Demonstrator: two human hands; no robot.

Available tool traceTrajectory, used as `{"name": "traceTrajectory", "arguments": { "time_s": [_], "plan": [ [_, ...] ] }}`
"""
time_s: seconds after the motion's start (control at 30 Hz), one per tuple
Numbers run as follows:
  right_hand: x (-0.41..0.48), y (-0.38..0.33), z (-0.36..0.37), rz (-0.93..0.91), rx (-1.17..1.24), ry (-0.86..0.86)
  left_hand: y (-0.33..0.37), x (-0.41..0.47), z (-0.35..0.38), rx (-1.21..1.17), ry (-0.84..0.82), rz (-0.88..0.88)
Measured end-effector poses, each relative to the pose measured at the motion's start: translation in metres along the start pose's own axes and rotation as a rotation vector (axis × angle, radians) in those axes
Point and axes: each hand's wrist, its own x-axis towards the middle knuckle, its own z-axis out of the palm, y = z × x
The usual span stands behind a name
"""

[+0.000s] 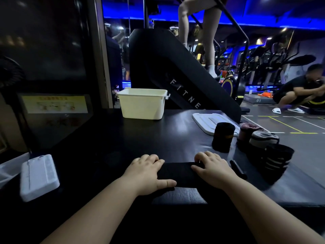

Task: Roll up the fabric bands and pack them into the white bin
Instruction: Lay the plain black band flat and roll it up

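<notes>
A black fabric band (177,175) lies partly rolled on the dark table near the front edge, its flat tail (179,196) trailing toward me. My left hand (147,173) grips the roll's left end, fingers curled over the top and thumb behind. My right hand (212,169) grips the right end the same way. The white bin (142,104) stands open at the back of the table. To the right stand rolled bands: a black one (223,136), a pinkish one (246,132), a grey one (263,140) and a striped black one (277,159).
The bin's white lid (209,120) lies flat at the back right. Another white lid (38,176) sits at the left edge. A black pen-like object (238,169) lies right of my right hand. Behind the table are gym machines and people.
</notes>
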Motion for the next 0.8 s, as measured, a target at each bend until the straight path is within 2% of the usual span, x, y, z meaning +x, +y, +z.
{"name": "traceTrajectory", "arguments": {
  "time_s": [0.3,0.57,0.63,0.73,0.8],
  "plan": [
    [0.009,0.006,-0.010,-0.004,0.000,-0.042,0.002,0.007,-0.001,-0.024,-0.016,-0.011],
    [0.009,0.002,-0.008,-0.010,-0.109,-0.052,-0.002,0.005,0.010,-0.067,0.060,0.004],
    [0.012,-0.005,-0.010,-0.053,-0.099,-0.011,-0.001,0.006,0.012,-0.066,0.068,0.005],
    [0.019,-0.030,-0.009,-0.201,0.019,0.092,-0.001,0.007,0.012,-0.076,0.068,0.001],
    [0.022,-0.047,-0.002,-0.232,0.155,0.065,-0.001,0.007,0.011,-0.095,0.057,-0.005]
  ]
}}
